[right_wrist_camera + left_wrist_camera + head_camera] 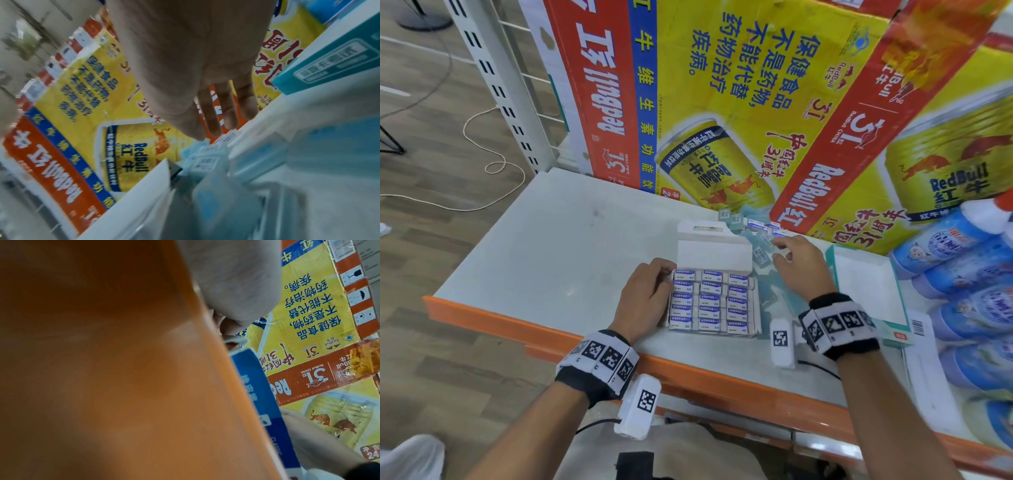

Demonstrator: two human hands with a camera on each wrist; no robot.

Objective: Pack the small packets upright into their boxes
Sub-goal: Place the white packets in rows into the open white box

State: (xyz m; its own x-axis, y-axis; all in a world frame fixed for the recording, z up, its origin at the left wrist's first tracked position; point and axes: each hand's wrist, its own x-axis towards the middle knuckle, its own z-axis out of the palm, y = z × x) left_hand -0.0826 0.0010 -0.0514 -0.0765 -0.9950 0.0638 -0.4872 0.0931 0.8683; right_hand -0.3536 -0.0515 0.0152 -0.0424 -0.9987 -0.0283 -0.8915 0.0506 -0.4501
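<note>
Behind everything, at the far edge of the shelf (544, 240), stand the big yellow and red RedBull cartons (722, 102); a stack of blue bottle packs (969, 281) fills the right side.

Near the shelf's middle lies the open white box (714, 298), lid flap raised at its far side. It holds three columns of eraser packets (710, 296), standing on end with their blue "ERASER" labels up, tightly packed.

To the right of that box sits a second, teal-edged box (866, 284), its white interior showing.

Between the two boxes and beyond them, toward the cartons, a loose heap of pale blue packets (760, 240) lies scattered, some flat, some tilted.

My left hand (649, 291) rests against the left wall of the white box, fingers curled around its far left corner, holding it. The left wrist view shows mostly the orange shelf edge, plus the blue side of the box (265, 402).

My right hand (799, 263) hovers over the loose heap, fingers loosely extended, not closed on anything; the fingertips (213, 128) come down just at a barcode-labelled packet (228, 138). Whether they touch it, I cannot tell.
</note>
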